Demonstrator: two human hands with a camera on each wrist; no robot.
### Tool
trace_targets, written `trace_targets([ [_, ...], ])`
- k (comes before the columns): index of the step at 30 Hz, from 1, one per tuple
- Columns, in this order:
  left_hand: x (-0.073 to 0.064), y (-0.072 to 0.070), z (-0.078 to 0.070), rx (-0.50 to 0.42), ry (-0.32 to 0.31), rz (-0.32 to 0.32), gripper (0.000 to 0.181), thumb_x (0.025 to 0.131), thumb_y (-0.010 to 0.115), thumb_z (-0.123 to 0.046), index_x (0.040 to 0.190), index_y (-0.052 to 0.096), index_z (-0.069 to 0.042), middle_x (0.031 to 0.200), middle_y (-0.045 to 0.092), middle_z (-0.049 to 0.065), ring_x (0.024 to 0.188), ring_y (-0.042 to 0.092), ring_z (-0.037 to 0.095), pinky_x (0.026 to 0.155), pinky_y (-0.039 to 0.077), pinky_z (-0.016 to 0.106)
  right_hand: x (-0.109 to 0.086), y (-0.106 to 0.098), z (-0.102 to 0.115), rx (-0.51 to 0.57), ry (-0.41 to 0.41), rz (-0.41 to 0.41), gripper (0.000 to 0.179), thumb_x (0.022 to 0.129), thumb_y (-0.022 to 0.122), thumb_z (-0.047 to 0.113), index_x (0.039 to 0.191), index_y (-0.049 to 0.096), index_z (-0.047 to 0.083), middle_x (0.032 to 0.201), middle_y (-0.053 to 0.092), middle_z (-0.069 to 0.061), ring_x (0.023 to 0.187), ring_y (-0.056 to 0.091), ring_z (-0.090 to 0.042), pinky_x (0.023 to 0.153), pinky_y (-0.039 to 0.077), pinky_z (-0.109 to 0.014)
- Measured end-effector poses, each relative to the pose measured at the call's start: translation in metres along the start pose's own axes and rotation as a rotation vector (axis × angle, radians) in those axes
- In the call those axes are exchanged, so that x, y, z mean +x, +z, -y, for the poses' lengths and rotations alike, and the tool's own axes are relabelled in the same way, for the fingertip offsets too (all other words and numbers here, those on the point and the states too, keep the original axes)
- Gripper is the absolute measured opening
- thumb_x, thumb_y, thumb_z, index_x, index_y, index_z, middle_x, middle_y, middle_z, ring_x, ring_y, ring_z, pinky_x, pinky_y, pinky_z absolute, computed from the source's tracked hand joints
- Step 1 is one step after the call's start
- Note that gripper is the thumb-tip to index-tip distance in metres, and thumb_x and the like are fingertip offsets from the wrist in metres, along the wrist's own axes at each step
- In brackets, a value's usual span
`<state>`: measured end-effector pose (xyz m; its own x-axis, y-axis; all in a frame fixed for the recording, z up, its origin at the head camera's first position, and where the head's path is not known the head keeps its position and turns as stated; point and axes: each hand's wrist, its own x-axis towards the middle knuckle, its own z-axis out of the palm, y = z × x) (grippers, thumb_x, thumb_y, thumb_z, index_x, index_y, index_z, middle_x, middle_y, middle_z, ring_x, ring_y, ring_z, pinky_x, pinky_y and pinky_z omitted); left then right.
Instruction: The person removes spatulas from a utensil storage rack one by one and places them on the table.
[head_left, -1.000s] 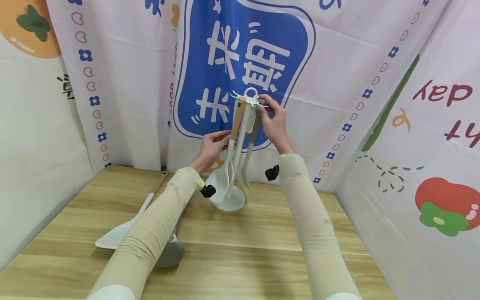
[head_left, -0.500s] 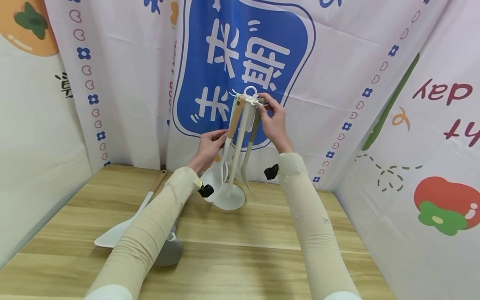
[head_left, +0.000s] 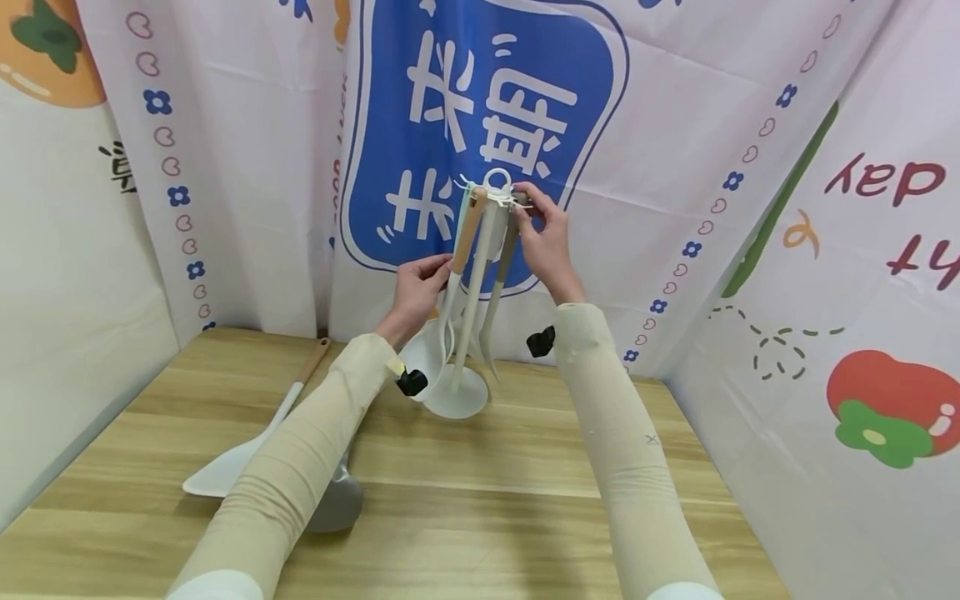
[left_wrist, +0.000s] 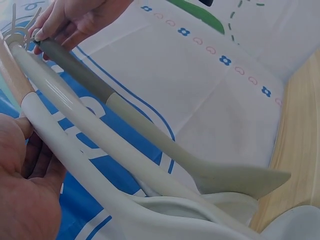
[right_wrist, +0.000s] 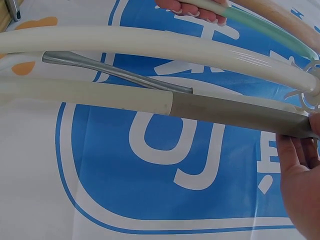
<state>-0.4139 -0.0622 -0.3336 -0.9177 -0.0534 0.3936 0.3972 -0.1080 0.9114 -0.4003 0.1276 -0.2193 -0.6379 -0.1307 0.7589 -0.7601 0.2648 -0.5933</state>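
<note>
A white utensil rack with a round base, top ring and small hooks stands on the table, utensils hanging around its pole. My left hand pinches a white utensil with a wooden handle just below the wood; its head is partly hidden among other heads. In the right wrist view a mint-green handle also lies by the left fingertips. My right hand pinches the top of a turner's grey-brown handle at the hooks. The pale turner head hangs down. A white ladle bowl hangs at the left.
A white turner with a wooden handle lies on the wooden table at left. Beside it a grey utensil head shows, partly hidden by the left sleeve. A printed curtain hangs close behind the rack.
The wooden-handled utensil and the white ladle bowl have swung left with the left hand, away from the pole. My right hand stays at the hooks.
</note>
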Motion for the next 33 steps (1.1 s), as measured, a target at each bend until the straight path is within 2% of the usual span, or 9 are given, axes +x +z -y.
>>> trace_targets([
  [5,-0.0013,-0.0012,0.0004,-0.006,0.006,-0.004,0.032,0.104,0.059,-0.014,0.131,0.067,0.001,0.128,0.068,0.021,0.105,0.067,0.016,0.096,0.057,0.03,-0.0002,0.0005,0.0004,0.0,-0.007,0.002,0.03,0.102,0.052,-0.005,0.13,0.059,-0.011,0.12,0.06,-0.026,0.094,0.053,-0.016,0.08,0.049,-0.022],
  [17,-0.0046,-0.0044,0.0011,-0.041,-0.046,0.013,0.035,0.105,0.056,-0.016,0.136,0.063,0.0,0.131,0.065,0.022,0.102,0.064,0.011,0.09,0.058,0.023,-0.0008,0.0015,-0.0018,-0.004,-0.007,-0.008,0.029,0.102,0.052,-0.006,0.13,0.06,-0.01,0.118,0.061,-0.026,0.093,0.053,-0.016,0.08,0.049,-0.019],
  [21,-0.0053,-0.0052,0.0011,-0.042,-0.042,0.009,0.036,0.106,0.055,-0.016,0.136,0.062,0.001,0.131,0.065,0.022,0.101,0.064,0.01,0.09,0.057,0.021,-0.0018,0.0014,-0.0025,-0.004,-0.002,-0.003,0.03,0.102,0.052,-0.006,0.131,0.059,-0.01,0.119,0.061,-0.026,0.094,0.053,-0.016,0.082,0.049,-0.019],
  [26,-0.0038,-0.0066,0.0014,-0.036,-0.022,-0.006,0.036,0.106,0.055,-0.016,0.135,0.063,0.002,0.13,0.065,0.024,0.098,0.064,0.009,0.083,0.057,0.017,-0.0016,0.0016,-0.003,0.001,-0.012,-0.005,0.029,0.102,0.052,-0.006,0.13,0.059,-0.011,0.118,0.06,-0.026,0.093,0.053,-0.015,0.082,0.049,-0.02],
  [33,-0.0031,-0.007,0.0006,-0.071,-0.04,-0.017,0.036,0.106,0.055,-0.017,0.135,0.063,0.002,0.13,0.064,0.024,0.098,0.063,0.01,0.079,0.056,0.016,-0.0008,0.0025,-0.0019,0.003,-0.043,-0.008,0.029,0.102,0.052,-0.007,0.129,0.059,-0.013,0.12,0.061,-0.028,0.093,0.054,-0.019,0.083,0.05,-0.021],
])
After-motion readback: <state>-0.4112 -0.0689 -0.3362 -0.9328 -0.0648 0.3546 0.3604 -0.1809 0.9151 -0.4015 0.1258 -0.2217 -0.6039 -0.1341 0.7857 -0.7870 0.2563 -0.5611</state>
